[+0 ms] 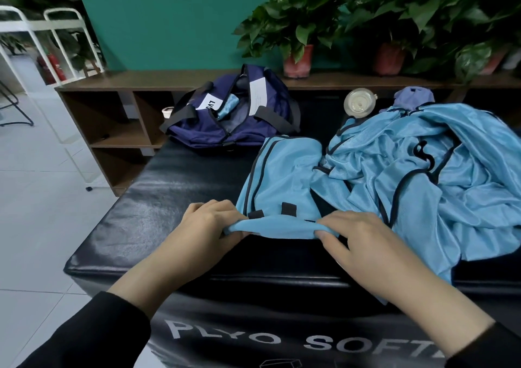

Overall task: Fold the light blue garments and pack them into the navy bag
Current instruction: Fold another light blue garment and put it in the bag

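Black padded box [174,198], glossy vinyl, wrinkled top; white block lettering on its near face, below the wrists, reads "PLYO SOFT" (cut off at the right). Its left edge runs just left of the left hand, with pale tiled floor [36,212] open beyond; the near edge lies under both forearms.

Light blue garment [282,176], shiny mesh-like fabric with dark piping and two short dark tabs, lies flat directly ahead of the hands. Left hand [205,226] pinches its near left corner, fingers curled round the fabric; right hand [358,243] pinches the near right corner likewise, the hem drawn between them. Black sleeves at both wrists.

Heap of light blue garments [439,170], same fabric, crumpled, just right of and beyond the right hand, spilling over the near edge.

Navy bag [234,114], soft cloth, black straps, zip open, well ahead of the left hand at the far edge; a blue item shows inside. White label reads partly "LV"; a second white label is too small to read.

Round clear lid [359,103] and a purple cloth [414,97], beyond the heap.

Brown shelf unit [118,119]; potted plants [298,29] in red pots; teal wall [169,20].
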